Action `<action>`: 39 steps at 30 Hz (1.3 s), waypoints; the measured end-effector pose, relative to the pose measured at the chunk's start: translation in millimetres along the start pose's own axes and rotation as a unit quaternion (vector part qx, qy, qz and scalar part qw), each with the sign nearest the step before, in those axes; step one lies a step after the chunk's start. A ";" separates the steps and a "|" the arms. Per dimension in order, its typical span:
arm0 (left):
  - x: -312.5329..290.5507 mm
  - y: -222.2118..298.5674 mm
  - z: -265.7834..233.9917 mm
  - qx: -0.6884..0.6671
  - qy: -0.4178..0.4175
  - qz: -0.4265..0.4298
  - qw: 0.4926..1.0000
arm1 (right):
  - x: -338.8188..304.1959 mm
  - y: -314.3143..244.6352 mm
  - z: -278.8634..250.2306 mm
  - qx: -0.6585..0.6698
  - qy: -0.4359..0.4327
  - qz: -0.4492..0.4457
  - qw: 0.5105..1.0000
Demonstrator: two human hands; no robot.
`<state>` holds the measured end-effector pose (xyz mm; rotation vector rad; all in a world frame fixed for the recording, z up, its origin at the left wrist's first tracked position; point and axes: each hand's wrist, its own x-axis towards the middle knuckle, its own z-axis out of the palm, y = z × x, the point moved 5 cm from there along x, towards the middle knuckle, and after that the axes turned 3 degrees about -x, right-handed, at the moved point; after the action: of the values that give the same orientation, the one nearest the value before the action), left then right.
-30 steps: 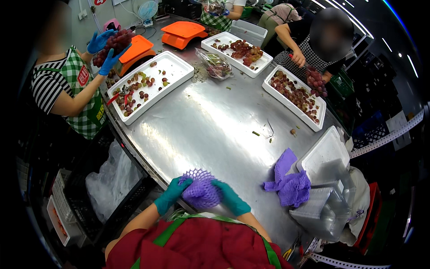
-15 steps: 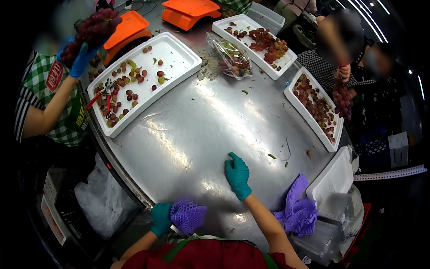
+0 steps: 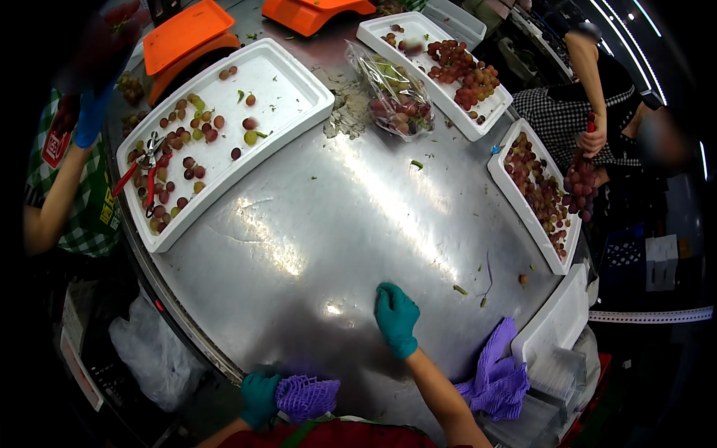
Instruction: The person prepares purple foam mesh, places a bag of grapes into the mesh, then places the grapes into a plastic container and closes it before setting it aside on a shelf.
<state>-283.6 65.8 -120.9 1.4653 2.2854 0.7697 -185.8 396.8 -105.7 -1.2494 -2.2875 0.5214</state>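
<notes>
By the table's near edge, my left hand point(image 3: 259, 399), in a teal glove, grips a purple foam fruit net point(image 3: 306, 397). The net bulges out beside the fingers, and its mesh shows. My right hand point(image 3: 396, 317), also in a teal glove, is low over the metal table point(image 3: 336, 246), its fingers curled in and no object visible in them. More purple foam nets point(image 3: 499, 377) lie in a loose heap to the right of my right forearm.
White foam trays of loose grapes stand at left point(image 3: 250, 86), far right point(image 3: 373, 30) and right point(image 3: 549, 246). A clear bag of grapes point(image 3: 403, 112) lies between. Orange scales point(image 3: 187, 37) stand behind. Clear plastic boxes point(image 3: 549, 381) sit near right. Two co-workers handle grapes.
My view has shifted, so both my hands sit lower in the picture. My right hand's fingers have curled in more. The left keeps hold of the foam net. The right co-worker's grapes have lowered.
</notes>
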 end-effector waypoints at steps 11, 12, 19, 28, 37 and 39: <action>5.1 1.5 -2.6 -0.009 -0.029 0.007 0.999 | 57.0 -9.0 -1.0 0.021 -0.117 0.033 0.992; 2.3 1.1 -1.9 -0.004 -0.017 0.006 1.000 | 85.4 -17.1 -1.7 0.011 -0.129 0.028 0.991; 0.2 -5.2 1.5 -0.011 0.014 0.033 0.999 | 245.8 -30.3 15.3 -0.188 -0.038 -0.078 0.978; 5.6 2.9 -3.7 0.004 0.032 0.027 0.999 | 289.4 -21.6 29.4 -0.221 -0.018 -0.076 0.972; 4.8 5.6 -8.5 -0.012 0.080 0.071 0.994 | 290.1 -22.2 29.9 -0.227 -0.040 -0.054 0.972; 1.5 4.9 -5.7 -0.012 0.083 0.072 0.994 | 286.9 -24.4 29.9 -0.219 -0.076 -0.025 0.973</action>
<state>-283.6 67.2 -113.4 1.6241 2.2987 0.9909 -353.8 626.3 -52.0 -1.3819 -2.6533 0.0940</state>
